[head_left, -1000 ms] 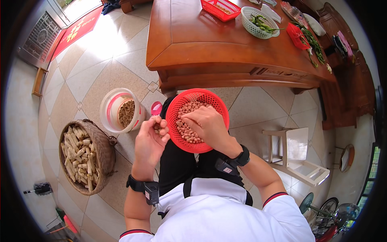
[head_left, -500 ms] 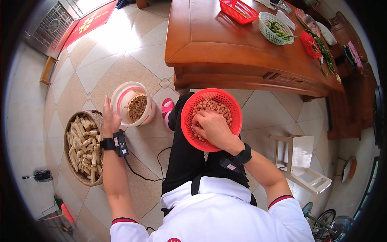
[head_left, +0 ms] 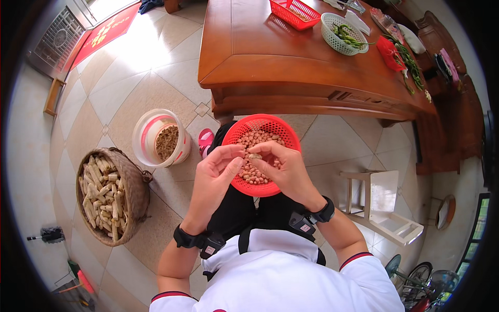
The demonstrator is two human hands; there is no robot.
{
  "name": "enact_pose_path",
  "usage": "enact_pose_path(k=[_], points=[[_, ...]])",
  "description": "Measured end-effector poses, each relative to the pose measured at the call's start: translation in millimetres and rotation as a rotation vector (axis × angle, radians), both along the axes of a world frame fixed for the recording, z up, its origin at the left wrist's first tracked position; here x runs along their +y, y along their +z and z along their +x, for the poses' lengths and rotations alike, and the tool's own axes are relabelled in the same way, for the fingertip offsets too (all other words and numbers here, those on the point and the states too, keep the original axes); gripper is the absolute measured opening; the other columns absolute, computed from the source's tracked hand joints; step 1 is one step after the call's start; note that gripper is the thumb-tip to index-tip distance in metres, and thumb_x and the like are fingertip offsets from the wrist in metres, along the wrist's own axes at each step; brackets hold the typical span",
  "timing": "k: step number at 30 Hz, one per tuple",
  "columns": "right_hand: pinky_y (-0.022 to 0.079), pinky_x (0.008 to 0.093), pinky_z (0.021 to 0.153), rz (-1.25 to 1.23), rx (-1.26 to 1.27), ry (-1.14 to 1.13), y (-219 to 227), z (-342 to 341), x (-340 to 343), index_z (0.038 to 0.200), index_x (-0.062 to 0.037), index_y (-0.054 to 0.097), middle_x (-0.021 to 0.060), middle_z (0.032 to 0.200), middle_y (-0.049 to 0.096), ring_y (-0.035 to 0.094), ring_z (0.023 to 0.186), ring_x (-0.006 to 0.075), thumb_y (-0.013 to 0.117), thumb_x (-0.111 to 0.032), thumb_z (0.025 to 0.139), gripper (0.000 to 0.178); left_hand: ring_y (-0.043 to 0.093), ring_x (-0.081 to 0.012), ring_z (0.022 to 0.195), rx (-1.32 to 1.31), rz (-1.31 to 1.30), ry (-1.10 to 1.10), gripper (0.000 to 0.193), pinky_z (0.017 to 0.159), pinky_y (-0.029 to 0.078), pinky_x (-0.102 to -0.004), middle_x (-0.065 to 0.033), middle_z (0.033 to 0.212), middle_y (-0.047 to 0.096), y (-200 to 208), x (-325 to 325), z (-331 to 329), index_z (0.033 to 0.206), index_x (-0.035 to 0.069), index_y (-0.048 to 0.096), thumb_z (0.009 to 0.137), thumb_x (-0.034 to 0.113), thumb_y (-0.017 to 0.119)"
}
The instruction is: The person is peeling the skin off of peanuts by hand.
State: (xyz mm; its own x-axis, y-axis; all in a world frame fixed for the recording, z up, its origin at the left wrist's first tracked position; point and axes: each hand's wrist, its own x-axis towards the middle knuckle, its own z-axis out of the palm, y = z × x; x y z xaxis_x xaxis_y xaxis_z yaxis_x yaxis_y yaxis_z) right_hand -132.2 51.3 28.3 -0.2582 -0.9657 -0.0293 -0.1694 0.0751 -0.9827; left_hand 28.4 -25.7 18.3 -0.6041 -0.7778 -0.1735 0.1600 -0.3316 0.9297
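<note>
On my lap rests a red plastic colander (head_left: 240, 188) with many pinkish-brown peanut kernels (head_left: 256, 137) in it. My right hand (head_left: 285, 164) is over the colander, thumb and forefinger pinching a small pale peanut in its shell (head_left: 254, 156). Just to its left, my left hand (head_left: 214, 171) is curved over the colander's rim, its fingertips close to the peanut. Its thumb stands a little apart from the forefinger, with nothing seen between them. Both hands partly cover the kernels.
Left of my legs stand a white bucket (head_left: 182, 152) with brown shell pieces (head_left: 167, 143) and a woven basket (head_left: 136, 200) of corncobs (head_left: 104, 195). Ahead is a wooden table (head_left: 244, 36) with a white basket (head_left: 326, 34) of green peppers. A white chair (head_left: 383, 195) is at the right.
My left hand has come from beside the bucket to the colander. My right hand has lifted out of the kernels and now pinches a peanut. The view has shifted slightly.
</note>
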Motion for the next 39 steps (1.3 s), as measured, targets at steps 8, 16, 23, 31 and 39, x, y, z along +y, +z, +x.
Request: enact_pose_path(k=[8,16,23,31,39], points=[[0.046,0.0231,0.063,-0.217,0.339,0.015,4,-10,11,0.103,-0.0035,0.067,0.0045,0.085,0.060,0.055,0.071,0.0106,0.070,-0.006,0.081,0.023,0.062,-0.0079,0.080,0.108,0.357,-0.127,0.020,0.072,0.052,-0.0206,-0.0051,0.097,0.065,-21,7,-14,0.108,0.002,0.061,0.093,0.015,0.059],[0.044,0.0227,0.061,-0.177,0.113,-0.051,-1,-10,10,0.099,-0.0018,0.068,0.0041,0.082,0.057,0.053,0.069,0.0103,0.069,-0.009,0.083,0.018,0.061,-0.0088,0.078,0.260,0.534,-0.134,0.020,0.075,0.051,-0.0219,-0.0027,0.092,0.065,-20,13,-20,0.108,0.003,0.061,0.095,0.017,0.056],[0.042,0.0223,0.059,-0.155,0.071,-0.055,-5,-14,9,0.090,0.0024,0.066,0.0052,0.078,0.056,0.052,0.068,0.0103,0.069,-0.010,0.083,0.014,0.062,-0.0097,0.078,0.211,0.491,-0.137,0.020,0.073,0.052,-0.0226,-0.0044,0.092,0.066,-16,14,-19,0.105,0.001,0.063,0.094,0.016,0.058],[0.043,0.0225,0.060,-0.221,0.066,0.006,-6,-14,8,0.096,0.0006,0.067,0.0054,0.081,0.059,0.053,0.070,0.0107,0.068,-0.009,0.084,0.016,0.061,-0.0085,0.076,0.170,0.423,-0.165,0.019,0.069,0.052,-0.0220,-0.0036,0.086,0.066,-15,8,-16,0.102,0.002,0.065,0.092,0.017,0.061],[0.042,0.0213,0.060,-0.117,0.022,0.002,5,-17,11,0.096,-0.0006,0.067,0.0033,0.081,0.059,0.053,0.070,0.0081,0.066,-0.007,0.084,0.014,0.060,-0.0071,0.072,0.155,0.395,-0.135,0.017,0.066,0.051,-0.0210,-0.0027,0.083,0.066,-12,11,-19,0.099,0.003,0.066,0.090,0.017,0.063]])
